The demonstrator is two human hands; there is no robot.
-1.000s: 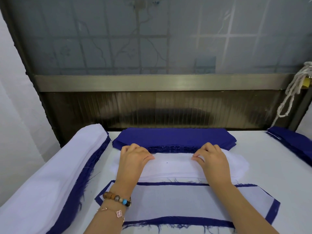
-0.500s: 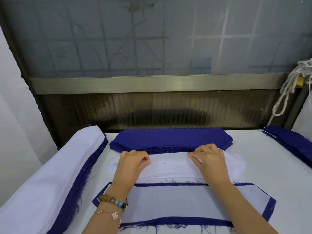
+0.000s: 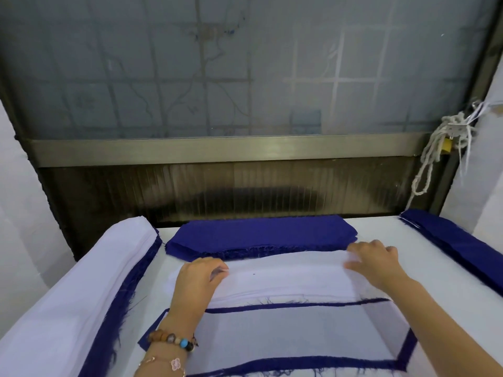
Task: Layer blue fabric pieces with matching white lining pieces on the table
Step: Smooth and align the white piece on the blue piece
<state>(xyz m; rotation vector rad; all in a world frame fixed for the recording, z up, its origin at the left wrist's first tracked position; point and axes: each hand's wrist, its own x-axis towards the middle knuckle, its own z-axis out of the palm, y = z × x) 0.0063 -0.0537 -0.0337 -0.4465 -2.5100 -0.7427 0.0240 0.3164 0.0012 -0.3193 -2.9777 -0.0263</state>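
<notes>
In the head view, the left hand [image 3: 197,280] sits at the left end of a stack of white lining pieces [image 3: 285,291] in the middle of the white worktop [image 3: 449,303]. Its grip is closed, with curled fingers and thumb pinching the edge of the top lining sheet [image 3: 285,265]. The right hand [image 3: 377,261] is at the opposite end of the same sheet. Its grip is also closed on the cloth, between thumb and bent fingers, and the sheet there looks slightly lifted off the pile. Just behind the lining stack, touching its far edge, lies a pile of blue fabric pieces [image 3: 261,232] with a frayed near side. Just in front of the stack, nearest the person, lies a layered piece [image 3: 299,336]: blue fabric with white lining laid flat on it, so that only a blue border shows around the white. Both forearms reach over this piece. A long side stack [image 3: 68,295] runs along the left of the worktop, white cloth on top and frayed blue beneath. Another blue pile [image 3: 462,248] lies along the right edge. The left wrist wears a beaded bracelet [image 3: 174,340] and a thin chain with a pink clover charm [image 3: 175,363]. Beyond the worktop is a metal rail [image 3: 217,149] below a frosted glass panel [image 3: 245,63], and a knotted white rope [image 3: 435,159] hangs at the right.
</notes>
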